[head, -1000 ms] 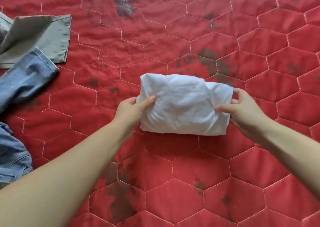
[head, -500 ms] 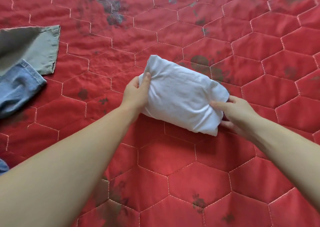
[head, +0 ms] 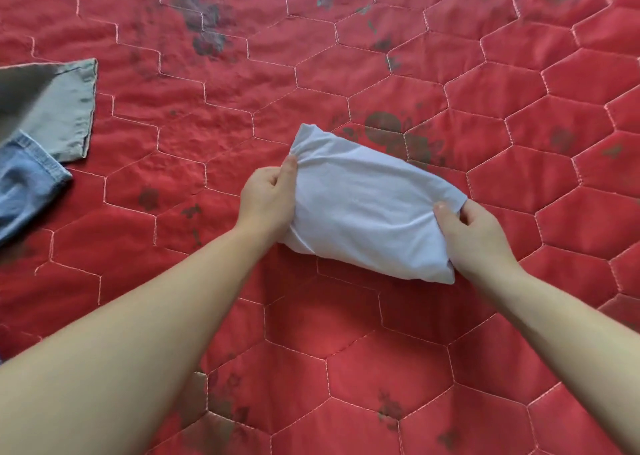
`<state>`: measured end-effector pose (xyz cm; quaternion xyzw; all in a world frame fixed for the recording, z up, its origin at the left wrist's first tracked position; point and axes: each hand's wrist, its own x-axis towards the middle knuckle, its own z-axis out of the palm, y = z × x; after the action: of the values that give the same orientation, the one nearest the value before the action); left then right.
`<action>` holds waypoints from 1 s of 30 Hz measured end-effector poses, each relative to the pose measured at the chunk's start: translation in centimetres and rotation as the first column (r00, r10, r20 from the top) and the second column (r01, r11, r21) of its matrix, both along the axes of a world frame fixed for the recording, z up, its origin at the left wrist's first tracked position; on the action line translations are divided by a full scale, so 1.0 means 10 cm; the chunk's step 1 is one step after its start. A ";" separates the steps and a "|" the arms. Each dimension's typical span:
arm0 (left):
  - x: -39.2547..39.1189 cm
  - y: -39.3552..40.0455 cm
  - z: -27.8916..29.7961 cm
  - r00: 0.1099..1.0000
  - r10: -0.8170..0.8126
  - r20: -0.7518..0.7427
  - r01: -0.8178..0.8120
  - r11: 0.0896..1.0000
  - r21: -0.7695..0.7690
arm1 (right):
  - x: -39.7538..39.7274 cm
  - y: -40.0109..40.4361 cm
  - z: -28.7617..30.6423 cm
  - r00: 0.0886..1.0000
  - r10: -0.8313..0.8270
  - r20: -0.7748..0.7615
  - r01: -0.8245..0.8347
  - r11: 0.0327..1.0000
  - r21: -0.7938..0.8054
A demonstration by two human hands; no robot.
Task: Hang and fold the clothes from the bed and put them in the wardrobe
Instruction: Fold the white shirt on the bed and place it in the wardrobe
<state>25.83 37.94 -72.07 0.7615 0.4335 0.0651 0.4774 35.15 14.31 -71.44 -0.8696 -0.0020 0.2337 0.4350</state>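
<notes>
A white garment [head: 367,205], folded into a compact bundle, lies slanted on the red quilted bed cover [head: 346,368], its left end farther from me than its right end. My left hand [head: 268,200] grips the bundle's left end, thumb on top and fingers curled under the cloth. My right hand [head: 474,232] pinches the right end, thumb pressed on the top and fingers beneath. The cloth bunches at both grips. The wardrobe is out of sight.
At the left edge lie a grey-green garment [head: 55,108] and, overlapping it, a blue denim trouser leg [head: 24,184]. The red cover with hexagon stitching and faded dark flower prints fills the rest of the view.
The bundle has turned clockwise from level to slanted, its left end moving away from me. Both hands kept their hold. The view shifted, so the clothes at the left slid toward the edge.
</notes>
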 end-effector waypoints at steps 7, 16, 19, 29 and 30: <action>0.28 0.08 0.26 0.686 -0.678 -0.262 0.691 0.495 0.527 | -0.02 0.00 -0.06 0.992 0.017 0.125 -0.017 1.000 -0.005; 0.41 0.33 0.21 0.251 -0.654 -0.714 0.960 0.265 0.095 | 0.13 -0.04 0.03 0.976 0.154 0.157 -0.129 0.980 -0.154; 0.35 0.37 0.16 0.320 -0.676 -0.664 0.937 0.328 0.118 | 0.19 -0.05 0.12 0.890 0.326 0.317 -0.217 0.917 -0.334; -0.01 0.37 0.18 0.565 -0.719 -0.405 0.726 0.666 -0.169 | 0.67 0.39 0.37 0.497 0.817 -0.291 -0.837 0.364 -0.407; -0.06 0.35 0.19 0.571 -0.713 -0.407 0.716 0.675 -0.178 | 0.68 0.37 0.34 0.492 0.811 -0.317 -0.851 0.372 -0.371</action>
<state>25.26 41.47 -70.19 0.8661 0.1858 -0.3071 0.3480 41.97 17.99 -68.04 -0.8170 -0.3628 0.4474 0.0262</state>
